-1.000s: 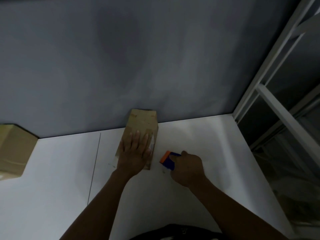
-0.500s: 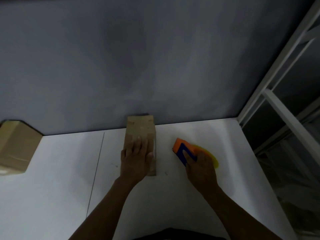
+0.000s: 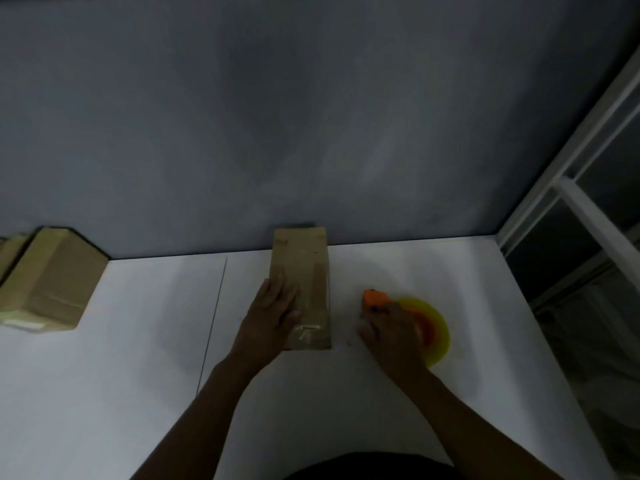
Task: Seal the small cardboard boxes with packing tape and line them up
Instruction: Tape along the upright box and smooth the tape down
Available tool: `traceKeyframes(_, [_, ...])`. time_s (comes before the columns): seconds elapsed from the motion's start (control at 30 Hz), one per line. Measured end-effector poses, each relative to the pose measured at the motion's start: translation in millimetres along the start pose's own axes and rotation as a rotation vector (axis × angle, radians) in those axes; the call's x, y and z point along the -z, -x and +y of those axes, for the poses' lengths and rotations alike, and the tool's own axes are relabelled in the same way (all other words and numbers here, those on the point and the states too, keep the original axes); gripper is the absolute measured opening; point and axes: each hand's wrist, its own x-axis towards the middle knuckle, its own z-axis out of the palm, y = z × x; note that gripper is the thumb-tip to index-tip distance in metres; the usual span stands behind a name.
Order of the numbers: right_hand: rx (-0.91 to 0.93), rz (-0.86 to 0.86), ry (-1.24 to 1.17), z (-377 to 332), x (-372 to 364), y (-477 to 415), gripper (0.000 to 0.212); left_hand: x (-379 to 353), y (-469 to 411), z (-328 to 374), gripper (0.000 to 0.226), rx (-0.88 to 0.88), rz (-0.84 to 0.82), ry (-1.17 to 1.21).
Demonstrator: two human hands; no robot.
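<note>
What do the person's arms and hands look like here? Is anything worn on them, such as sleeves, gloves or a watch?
The left forearm and right forearm are bare to the picture's lower edge; no sleeves show. The left hand and the right hand wear no gloves. I see no watch, ring or bracelet, though the light is dim. A dark garment shows at the bottom edge.

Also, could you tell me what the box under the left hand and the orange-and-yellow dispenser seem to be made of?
The box looks like matte brown cardboard, with a glossy strip of clear tape glinting near its front end. The dispenser looks like smooth moulded plastic, its yellow disc perhaps translucent; the dim light leaves that open.
</note>
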Motion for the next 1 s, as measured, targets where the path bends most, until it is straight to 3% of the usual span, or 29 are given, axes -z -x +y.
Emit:
traceKeyframes(0.1, [-0.409, -0.378, -0.824, -52, 18, -18, 0.022, -5, 1, -5, 0.095, 0.001, 0.027, -0.006])
traceKeyframes(0.17, [-0.658, -0.493, -1.117, -61, 18, -26, 0.014, -5, 1, -7, 0.092, -0.002, 0.034, -0.002])
traceKeyframes(0.33, [-0.729, -0.446, -1.107, -56, 11, -21, 0.010, -8, 2, -14, 0.076, -0.017, 0.010, 0.010])
traceKeyframes(0.43, [-0.647, -0.403, -1.053, -50, 5, -20, 0.015, -7, 3, -13, 0.075, -0.033, 0.018, 0.010])
traceKeyframes(0.53, [-0.621, -0.360, -1.089, -54, 4, -21, 0.004, -8, 3, -13, 0.069, -0.041, 0.011, 0.005])
traceKeyframes(0.63, [-0.630, -0.391, -1.182, -55, -1, -19, 0.018, -10, 4, -15, 0.067, -0.051, 0.014, 0.014])
traceKeyframes(0.73, [-0.602, -0.429, -1.142, -58, -6, -15, 0.007, -11, 4, -15, 0.070, -0.049, 0.012, 0.027])
traceKeyframes(0.87, [-0.673, -0.324, -1.256, -48, -8, -18, 0.013, -8, 7, -14, 0.075, -0.034, 0.003, 0.025])
traceKeyframes(0.97, [-0.639, -0.415, -1.302, -41, -8, -19, 0.005, -7, 6, -12, 0.074, -0.038, 0.006, 0.032])
traceKeyframes(1.0, [-0.635, -0.463, -1.327, -42, -9, -19, 0.012, -8, 6, -10, 0.075, -0.034, 0.008, 0.034])
